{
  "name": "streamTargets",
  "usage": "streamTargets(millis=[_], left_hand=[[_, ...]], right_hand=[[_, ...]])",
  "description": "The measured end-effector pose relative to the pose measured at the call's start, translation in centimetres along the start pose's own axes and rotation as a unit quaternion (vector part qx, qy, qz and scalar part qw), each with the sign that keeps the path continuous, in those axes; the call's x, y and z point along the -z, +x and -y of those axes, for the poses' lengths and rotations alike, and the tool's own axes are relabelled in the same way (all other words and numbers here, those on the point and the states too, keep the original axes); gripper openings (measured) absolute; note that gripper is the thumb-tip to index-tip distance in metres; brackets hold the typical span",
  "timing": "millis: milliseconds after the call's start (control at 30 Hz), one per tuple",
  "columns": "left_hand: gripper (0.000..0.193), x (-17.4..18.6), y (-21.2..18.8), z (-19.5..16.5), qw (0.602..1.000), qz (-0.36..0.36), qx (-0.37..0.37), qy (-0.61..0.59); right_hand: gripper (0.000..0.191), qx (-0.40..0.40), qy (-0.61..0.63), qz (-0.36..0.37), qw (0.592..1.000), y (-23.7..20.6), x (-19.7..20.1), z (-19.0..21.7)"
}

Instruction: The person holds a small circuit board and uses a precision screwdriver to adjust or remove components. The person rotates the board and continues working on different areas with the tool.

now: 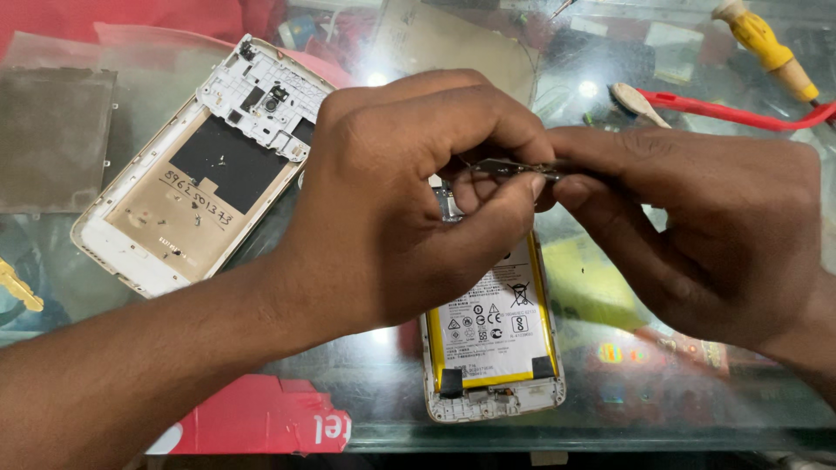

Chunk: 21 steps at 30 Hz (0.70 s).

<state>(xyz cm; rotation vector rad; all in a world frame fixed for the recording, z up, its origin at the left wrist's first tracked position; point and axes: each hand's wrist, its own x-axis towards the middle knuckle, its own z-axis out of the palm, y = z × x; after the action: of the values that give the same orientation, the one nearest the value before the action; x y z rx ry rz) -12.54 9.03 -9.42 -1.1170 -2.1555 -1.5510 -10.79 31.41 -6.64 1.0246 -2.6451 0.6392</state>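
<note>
Hands meet over the middle of a glass counter (366,409), hiding much of the opened phone (492,348) beneath them. Only the phone's lower part shows: white-labelled battery with yellow edging, black tape at its bottom corners, pale metallic frame below. Upper half of phone hidden behind left hand (409,200) and right hand (697,235).

Between the two hands, a thin dark metal piece (509,167), flat and narrow, slightly glinting. Most of it is covered by fingertips; its full shape and kind cannot be made out. Left hand pinches one end between thumb and forefinger, other fingers curled in. Right hand clamps the other end with thumb and forefinger, fingers folded under. The piece sits right at the fingertips of both hands, held above the phone's hidden upper end, not touching the battery as far as can be seen.

Left of the hands, well apart: a detached phone back frame (192,174), white plastic rim, gold-toned inner plate with a black square patch and handwriting on it, lying tilted. Further left, a grey matt metal sheet (52,139), partly cut off by the picture edge.

Top right: a red-handled brush (723,109) with a pale head, and a yellow-handled screwdriver (766,48), its tip cut off. Red card (261,418) under the left forearm, at the counter's near edge, partly hidden. Clutter under the glass blurred, unreadable.
</note>
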Motion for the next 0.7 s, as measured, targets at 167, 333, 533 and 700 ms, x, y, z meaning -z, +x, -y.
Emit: streamTargets(millis=[167, 333, 533, 700], left_hand=[[0.011, 0.3, -0.2, -0.1, 1.0, 0.005, 0.003, -0.004], [0.01, 0.3, 0.2, -0.1, 1.0, 0.0, 0.0, -0.012], [0.009, 0.0, 0.4, -0.4, 0.999, -0.002, 0.033, -0.008], [0.007, 0.6, 0.1, -1.2, 0.999, -0.012, 0.023, -0.019]], right_hand=[[0.02, -0.006, 0.022, -0.009, 1.0, -0.3, -0.2, 0.1], [0.017, -0.057, 0.063, -0.009, 0.996, -0.8, -0.1, 0.0], [0.017, -0.04, 0.076, -0.008, 0.996, -0.5, -0.1, 0.4], [0.015, -0.014, 0.033, -0.018, 0.999, -0.3, 0.2, 0.7]])
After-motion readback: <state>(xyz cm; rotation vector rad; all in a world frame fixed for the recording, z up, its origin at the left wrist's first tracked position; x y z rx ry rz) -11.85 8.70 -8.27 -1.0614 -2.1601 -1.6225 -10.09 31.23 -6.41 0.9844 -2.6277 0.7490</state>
